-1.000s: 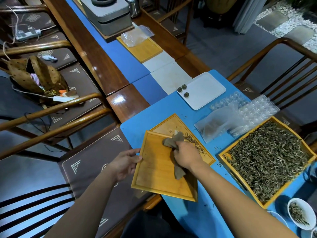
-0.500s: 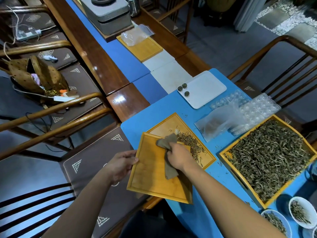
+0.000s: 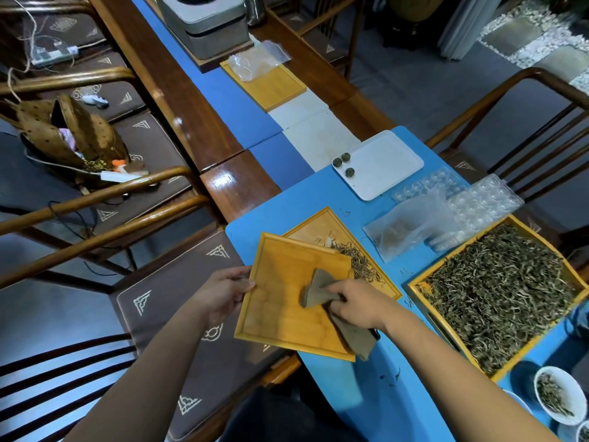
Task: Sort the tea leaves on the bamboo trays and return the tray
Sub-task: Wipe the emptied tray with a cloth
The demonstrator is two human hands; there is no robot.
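Observation:
An empty bamboo tray (image 3: 280,301) is tilted over the table's near left edge. My left hand (image 3: 223,293) grips its left rim. My right hand (image 3: 358,303) holds a grey-brown cloth (image 3: 318,290) against the tray's inner surface. Partly under it lies a second bamboo tray (image 3: 322,223) with a small heap of tea leaves (image 3: 360,263). A large bamboo tray (image 3: 417,283) at the right is full of tea leaves (image 3: 500,291).
A white tray (image 3: 385,164) with three tea balls, clear plastic moulds (image 3: 478,202) and a plastic bag (image 3: 404,228) lie beyond. White bowls (image 3: 556,395) with leaves stand at the lower right. Chairs flank the table on both sides. Another bamboo tray (image 3: 271,87) lies farther up.
The held tray has shifted left and toward me, uncovering more of the tray beneath. My right hand has drawn the cloth down the tray toward its near right corner.

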